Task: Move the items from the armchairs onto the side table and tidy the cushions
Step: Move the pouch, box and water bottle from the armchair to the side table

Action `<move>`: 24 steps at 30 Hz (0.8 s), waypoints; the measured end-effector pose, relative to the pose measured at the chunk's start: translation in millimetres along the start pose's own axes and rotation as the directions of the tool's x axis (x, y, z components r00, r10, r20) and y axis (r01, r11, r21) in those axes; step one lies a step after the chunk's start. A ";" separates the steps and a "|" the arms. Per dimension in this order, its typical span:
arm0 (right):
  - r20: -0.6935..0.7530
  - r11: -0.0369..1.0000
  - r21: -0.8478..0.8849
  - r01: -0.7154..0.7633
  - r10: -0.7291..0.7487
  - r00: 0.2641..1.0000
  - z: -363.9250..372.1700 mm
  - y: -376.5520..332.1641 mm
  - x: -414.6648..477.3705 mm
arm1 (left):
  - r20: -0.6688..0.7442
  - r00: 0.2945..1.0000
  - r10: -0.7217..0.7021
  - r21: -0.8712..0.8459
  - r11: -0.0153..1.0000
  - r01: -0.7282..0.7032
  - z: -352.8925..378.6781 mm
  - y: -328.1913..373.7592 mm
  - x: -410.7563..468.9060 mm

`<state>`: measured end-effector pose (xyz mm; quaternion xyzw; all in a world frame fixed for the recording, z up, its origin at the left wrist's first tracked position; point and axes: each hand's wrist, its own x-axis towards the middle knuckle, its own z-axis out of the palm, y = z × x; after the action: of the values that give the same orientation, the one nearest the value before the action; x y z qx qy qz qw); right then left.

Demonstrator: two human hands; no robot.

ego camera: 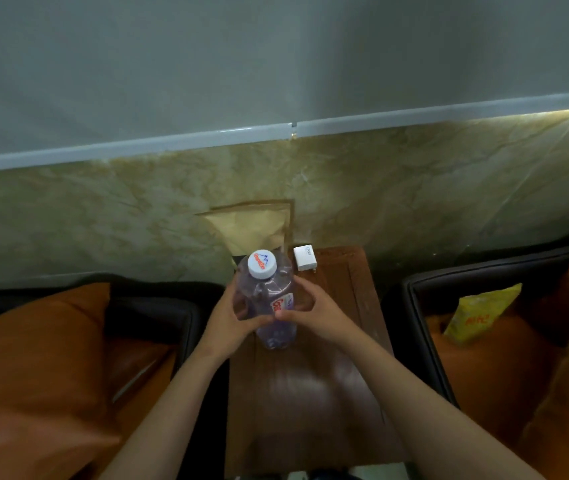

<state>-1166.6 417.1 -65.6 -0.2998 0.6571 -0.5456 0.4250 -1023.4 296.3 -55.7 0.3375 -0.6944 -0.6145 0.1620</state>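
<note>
Both hands wrap the bottle (269,303), so most of its label is covered and only a few red letters peek out. Can't tell if its base actually touches the worktop (314,386). The yellow packet (477,315) on the right armchair (425,296) is half sunk behind cushions, print too blurry to read. The left cushion (33,368) runs off the frame edge. The tiny text on the white charger (305,258) is unreadable.

A clear plastic bottle (273,303) with a white cap stands upright at mid-frame on the brown wooden side table (314,386), beside a white charger (305,258). At right, a yellow snack packet (475,315) leans among orange cushions (483,368) in the armchair (425,296); another orange cushion (33,362) fills the lower left.
</note>
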 end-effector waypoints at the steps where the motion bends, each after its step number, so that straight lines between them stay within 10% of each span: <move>1: 0.003 1.000 0.025 -0.001 0.001 1.000 2.2 1.7 0.2 | -0.024 1.000 0.002 -0.002 1.000 -0.002 -2.8 -3.2 -0.6; 24: 0.027 0.994 0.082 0.070 -0.073 0.997 10.3 30.3 27.9 | -0.383 0.924 -0.018 0.019 0.999 0.027 16.2 -4.9 3.3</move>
<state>-1168.2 395.2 -102.0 -0.3138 0.6167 -0.5821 0.4270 -1034.8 306.1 -64.2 0.4607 -0.6529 -0.5302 0.2833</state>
